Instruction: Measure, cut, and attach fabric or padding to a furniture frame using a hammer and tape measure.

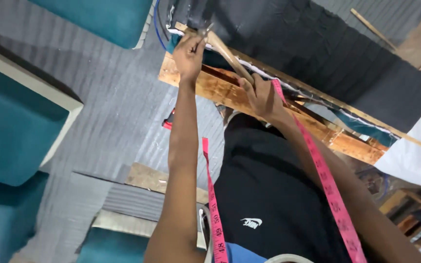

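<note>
My left hand pinches something small against the top edge of a wooden frame where dark fabric and teal cloth meet. My right hand grips the wooden handle of a hammer, whose head sits right by the left hand's fingertips. A pink measuring tape hangs around my neck, one strand along each arm. My black shorts fill the lower middle of the view.
Teal upholstered cushions lie on the grey ribbed carpet at left and top. A small red tool rests on the floor by the frame. White cloth sits at right; wooden boards lie below.
</note>
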